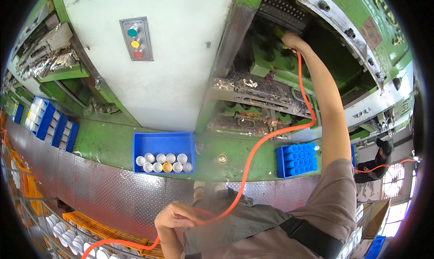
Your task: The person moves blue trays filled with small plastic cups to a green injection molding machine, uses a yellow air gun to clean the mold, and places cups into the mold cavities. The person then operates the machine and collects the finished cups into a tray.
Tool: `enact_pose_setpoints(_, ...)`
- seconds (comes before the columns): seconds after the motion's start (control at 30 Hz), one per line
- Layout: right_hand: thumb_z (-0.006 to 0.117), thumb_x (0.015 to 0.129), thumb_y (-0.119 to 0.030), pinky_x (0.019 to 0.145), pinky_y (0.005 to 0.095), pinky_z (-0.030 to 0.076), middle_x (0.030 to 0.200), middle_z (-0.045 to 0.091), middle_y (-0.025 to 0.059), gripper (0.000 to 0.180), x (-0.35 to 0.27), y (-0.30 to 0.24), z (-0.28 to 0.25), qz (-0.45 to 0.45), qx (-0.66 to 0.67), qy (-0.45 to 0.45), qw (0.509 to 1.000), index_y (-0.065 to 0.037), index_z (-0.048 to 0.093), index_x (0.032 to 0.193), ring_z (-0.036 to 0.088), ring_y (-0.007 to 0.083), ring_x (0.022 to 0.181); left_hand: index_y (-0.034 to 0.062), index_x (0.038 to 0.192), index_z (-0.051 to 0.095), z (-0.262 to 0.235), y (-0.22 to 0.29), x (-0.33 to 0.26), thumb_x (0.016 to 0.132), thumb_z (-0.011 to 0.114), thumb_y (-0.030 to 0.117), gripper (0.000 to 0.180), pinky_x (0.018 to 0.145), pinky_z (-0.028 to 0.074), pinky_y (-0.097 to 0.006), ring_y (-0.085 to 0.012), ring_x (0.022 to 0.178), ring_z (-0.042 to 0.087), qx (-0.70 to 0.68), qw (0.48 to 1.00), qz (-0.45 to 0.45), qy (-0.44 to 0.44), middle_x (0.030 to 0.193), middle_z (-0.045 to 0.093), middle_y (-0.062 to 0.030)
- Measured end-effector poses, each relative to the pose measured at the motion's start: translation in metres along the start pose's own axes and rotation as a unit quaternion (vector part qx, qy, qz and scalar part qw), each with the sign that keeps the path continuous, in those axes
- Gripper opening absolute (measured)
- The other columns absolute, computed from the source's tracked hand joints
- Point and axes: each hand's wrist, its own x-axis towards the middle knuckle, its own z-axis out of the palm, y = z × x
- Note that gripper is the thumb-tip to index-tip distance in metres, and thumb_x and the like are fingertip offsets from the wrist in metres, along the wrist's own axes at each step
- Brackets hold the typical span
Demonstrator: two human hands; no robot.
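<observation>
With my right arm stretched up into the opening of a green press (260, 62), my right hand (294, 41) is closed around a yellow-green air gun (279, 33). Its front end is blurred against the dark inside. An orange air hose (253, 151) runs from the gun in a long curve down past the press to my waist. There my left hand (174, 215) is closed on the hose, which continues to the lower left. Below the air gun, a dirty metal ledge (253, 94) has scraps and residue on it.
A blue crate (163, 143) with several white cups and one yellow one stands on the green base. Right of it is a blue crate (281, 164) of blue tubes. Orange racks (104, 227) with white pieces line the lower left. A co-worker (377, 162) is at the far right.
</observation>
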Motion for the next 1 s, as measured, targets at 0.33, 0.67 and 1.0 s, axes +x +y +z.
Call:
enact_pose_setpoints(0.33,0.054,0.090,-0.022,0.038,0.0402,0.044,0.065,0.061,0.0176,0.029,-0.056,0.024,-0.002,-0.010,0.083,0.041,0.996,0.005,0.061,0.082,0.058,0.0258,0.045,-0.0077,0.102,0.072,0.003,0.002,-0.004,0.083,0.074,0.005,0.023,0.084,0.054,-0.035,-0.0267,0.098,0.071,-0.007,0.999,-0.030,-0.013,0.111,0.071,-0.0218)
enact_pose_setpoints(0.67,0.042,0.105,-0.029,0.031,0.0247,0.031,0.091,0.069,0.0088,0.028,-0.247,0.032,-0.006,-0.056,0.288,0.060,0.954,-0.002,0.044,0.112,0.037,0.0071,0.037,0.0000,0.101,0.073,0.044,-0.024,-0.020,0.085,0.075,0.008,0.018,0.074,0.053,-0.030,-0.0175,0.083,0.069,0.149,0.986,-0.080,0.008,0.092,0.074,-0.0100)
enact_pose_setpoints(1.0,0.043,0.105,-0.030,0.038,0.0239,0.037,0.090,0.070,0.0092,0.034,-0.419,0.020,0.095,-0.133,0.527,0.044,0.838,0.000,0.048,0.121,0.041,0.0059,0.040,0.0137,0.113,0.070,0.115,-0.083,-0.067,0.080,0.076,0.023,0.035,0.082,0.052,-0.043,-0.0358,0.093,0.066,0.455,0.834,-0.234,0.206,0.099,0.070,-0.0157)
